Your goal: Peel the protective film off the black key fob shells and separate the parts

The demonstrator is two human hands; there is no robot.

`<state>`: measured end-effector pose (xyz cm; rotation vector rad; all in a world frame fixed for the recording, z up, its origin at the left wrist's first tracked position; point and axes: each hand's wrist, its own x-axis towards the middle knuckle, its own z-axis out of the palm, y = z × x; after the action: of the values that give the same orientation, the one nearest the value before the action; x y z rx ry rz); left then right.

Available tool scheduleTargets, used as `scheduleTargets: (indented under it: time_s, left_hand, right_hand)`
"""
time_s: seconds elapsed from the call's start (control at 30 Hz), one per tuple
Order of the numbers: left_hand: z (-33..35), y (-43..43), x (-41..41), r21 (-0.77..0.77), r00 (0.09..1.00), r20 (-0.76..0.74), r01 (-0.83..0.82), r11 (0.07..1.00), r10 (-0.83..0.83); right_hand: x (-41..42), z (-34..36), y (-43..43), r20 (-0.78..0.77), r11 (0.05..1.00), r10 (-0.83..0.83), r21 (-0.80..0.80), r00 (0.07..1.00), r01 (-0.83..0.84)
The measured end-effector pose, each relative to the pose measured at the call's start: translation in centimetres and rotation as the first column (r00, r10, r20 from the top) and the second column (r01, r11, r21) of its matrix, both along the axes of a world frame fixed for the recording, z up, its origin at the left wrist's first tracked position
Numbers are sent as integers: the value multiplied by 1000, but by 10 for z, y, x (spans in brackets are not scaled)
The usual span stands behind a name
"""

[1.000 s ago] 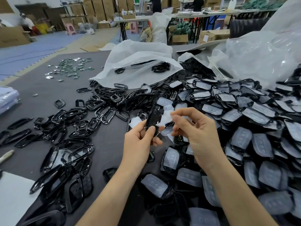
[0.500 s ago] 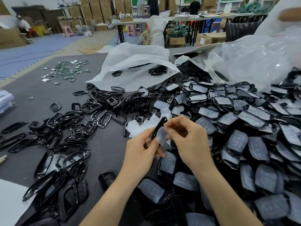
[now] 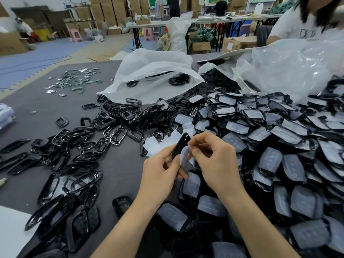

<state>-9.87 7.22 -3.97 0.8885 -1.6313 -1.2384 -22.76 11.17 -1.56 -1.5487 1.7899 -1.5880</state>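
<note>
Grips black shell (image 3: 180, 146) edge-on, tilted, in left hand (image 3: 160, 171), above bench (image 3: 119, 164) middle | pinches film (image 3: 184, 158) in right hand (image 3: 214, 161), film curled off shell, touching it | hands close together, each clamped on own piece | filmed shells (image 3: 279, 144) heaped at right | frames (image 3: 78, 146) scattered at left

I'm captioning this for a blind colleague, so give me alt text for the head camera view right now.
A person's left hand grips a black key fob shell while the right hand pinches the protective film, partly peeled from it. A heap of film-covered shells lies to the right on the dark table, bare black frames to the left.
</note>
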Motion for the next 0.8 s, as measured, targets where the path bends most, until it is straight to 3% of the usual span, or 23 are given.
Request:
scheduleTargets:
  time_s: [0.4, 0.8]
  left_hand:
    - [-1, 2, 0, -70, 998, 55, 15, 997, -11]
    - [2, 5, 1, -258, 981, 192, 67, 964, -16]
  right_hand:
    - [0, -1, -2, -9, 1000, -27, -12, 1000, 27]
    - [-2, 2, 0, 107, 999, -47, 9, 993, 46]
